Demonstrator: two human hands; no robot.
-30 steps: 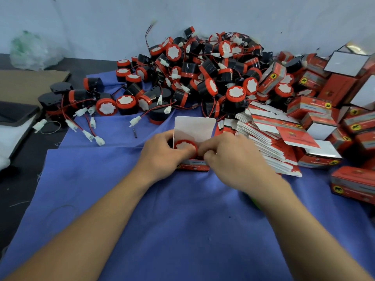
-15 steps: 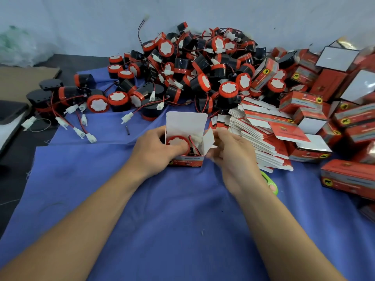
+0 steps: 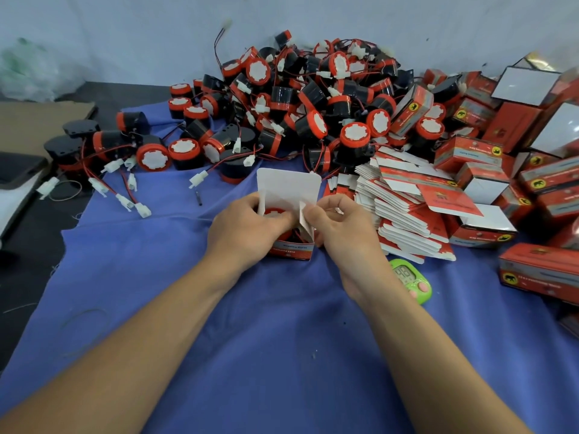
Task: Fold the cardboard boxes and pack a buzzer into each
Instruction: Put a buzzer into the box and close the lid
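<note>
Both busy: left hand (image 3: pixel 247 227) grips small red cardboard box (image 3: pixel 291 252) steady so right hand (image 3: pixel 341 228), pinching white flap (image 3: pixel 303 221), can fold.

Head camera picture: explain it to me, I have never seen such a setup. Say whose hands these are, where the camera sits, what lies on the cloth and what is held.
There is no machine here. A person works with two bare hands, and the one camera sits on their head, looking forward and down, so both arms enter from the bottom edge. The left hand grips a small red and white box that stands on the blue cloth with its lid up. A red-faced buzzer sits inside it. The right hand pinches the box's white side flap. Behind lies a big pile of buzzers with wires and white plugs. To the right are a stack of flat boxes, folded boxes and a small green device with a number display, beside the right wrist.
</note>
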